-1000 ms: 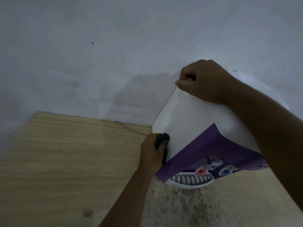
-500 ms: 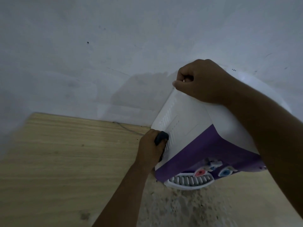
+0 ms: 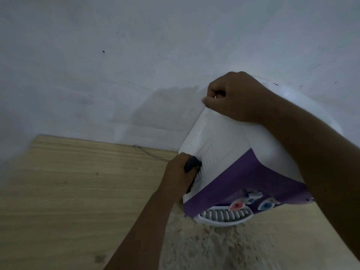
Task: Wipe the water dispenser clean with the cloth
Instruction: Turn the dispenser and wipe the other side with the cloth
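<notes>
Small countertop water dispenser (image 3: 220,152): white body, purple front panel with a red tap and a blue tap, and a white slatted drip tray sticking out at the bottom. The left side has rows of vent slots. The cloth (image 3: 192,163) is a dark bunched-up wad, mostly buried in the left hand (image 3: 179,174), pushed against those slots low on the side panel.

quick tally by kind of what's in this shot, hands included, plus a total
hands: 2, left hand and right hand
water dispenser: 1
cloth: 1, dark, held in the left hand
coloured taps: 2, red tap and blue tap
drip tray: 1
total: 7
</notes>
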The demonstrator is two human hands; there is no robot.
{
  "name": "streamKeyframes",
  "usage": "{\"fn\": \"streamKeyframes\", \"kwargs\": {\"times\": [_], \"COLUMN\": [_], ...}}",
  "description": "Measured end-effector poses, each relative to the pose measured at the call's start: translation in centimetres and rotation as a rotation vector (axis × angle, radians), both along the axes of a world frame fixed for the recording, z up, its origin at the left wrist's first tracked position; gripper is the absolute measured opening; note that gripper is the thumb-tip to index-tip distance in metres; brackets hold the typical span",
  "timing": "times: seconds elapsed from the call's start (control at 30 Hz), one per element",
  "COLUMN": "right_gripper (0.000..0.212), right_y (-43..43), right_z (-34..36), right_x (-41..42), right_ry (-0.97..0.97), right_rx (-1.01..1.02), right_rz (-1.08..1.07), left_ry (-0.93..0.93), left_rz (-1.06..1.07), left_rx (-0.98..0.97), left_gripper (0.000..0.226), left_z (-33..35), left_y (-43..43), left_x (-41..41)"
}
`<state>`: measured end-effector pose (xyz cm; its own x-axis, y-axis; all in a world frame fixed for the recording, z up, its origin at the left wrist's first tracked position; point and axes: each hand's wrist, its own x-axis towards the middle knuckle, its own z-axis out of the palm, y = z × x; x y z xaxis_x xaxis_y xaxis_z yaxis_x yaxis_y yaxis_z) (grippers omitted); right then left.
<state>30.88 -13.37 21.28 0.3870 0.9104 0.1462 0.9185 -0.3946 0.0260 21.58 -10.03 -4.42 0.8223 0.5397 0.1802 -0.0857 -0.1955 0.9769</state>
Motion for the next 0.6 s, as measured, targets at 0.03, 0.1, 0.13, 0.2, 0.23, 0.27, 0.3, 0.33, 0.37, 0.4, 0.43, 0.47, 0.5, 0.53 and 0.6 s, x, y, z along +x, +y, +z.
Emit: {"fn": "streamKeyframes", "kwargs": {"times": [0.03,0.1,0.13,0.2,0.23,0.27,0.3,0.33,0.37,0.4,0.43,0.47,0.5,0.53,0.6], "right_gripper": [0.028,0.028,0.028,0.028,0.028,0.028,0.028,0.028,0.028,0.028,0.028,0.028,0.028,0.028,0.029], "right_y": [0.0,0.1,0.1,0.1,0.0,0.0,-0.1,0.0,0.0,0.0,0.0,0.0,0.0,0.0,0.1], "right_z": [0.0,0.0,0.1,0.1,0.1,0.1,0.1,0.1,0.1,0.1,0.1,0.1,0.2,0.1,0.1], "right_x": [0.0,0.0,0.0,0.0,-0.1,-0.1,0.0,0.0,0.0,0.0,0.0,0.1,0.2,0.2,0.2], "right_ry": [-0.004,-0.006,-0.007,-0.005,-0.003,0.003,0.009,0.014,0.017,0.017,0.019,0.021,0.021,0.020,0.010], "right_rx": [-0.005,-0.012,-0.012,-0.009,-0.002,0.007,0.014,0.020,0.024,0.027,0.027,0.026,0.024,0.019,0.016], "right_rz": [0.002,0.001,0.000,0.000,-0.001,-0.004,-0.006,-0.009,-0.012,-0.014,-0.015,-0.016,-0.015,-0.014,-0.005], "left_ry": [0.043,0.161,0.200,0.260,0.264,0.223,0.146,0.070,0.005,-0.039,-0.056,-0.051,-0.021,0.012,0.064], "left_rz": [-0.079,-0.297,-0.362,-0.352,-0.272,-0.169,-0.064,0.022,0.073,0.097,0.092,0.076,0.038,-0.028,-0.233], "left_rx": [0.006,0.014,0.044,0.175,0.220,0.237,0.225,0.188,0.146,0.107,0.060,0.027,0.005,-0.018,-0.075], "left_gripper": [0.021,0.015,0.019,0.018,0.016,0.018,0.026,0.036,0.041,0.041,0.038,0.032,0.023,0.012,0.012], "left_z": [0.3,1.3,1.8,2.7,3.0,2.8,2.6,2.4,2.1,1.8,1.6,1.4,1.4,1.5,2.0], "left_y": [0.3,1.5,2.0,2.4,2.4,2.0,1.6,1.0,0.5,-0.1,-0.6,-1.0,-1.1,-0.8,0.6], "left_x": [-0.6,-1.6,-1.7,-1.0,-0.4,0.2,0.6,0.9,0.9,0.8,0.5,0.0,-0.6,-1.1,-2.1]}}
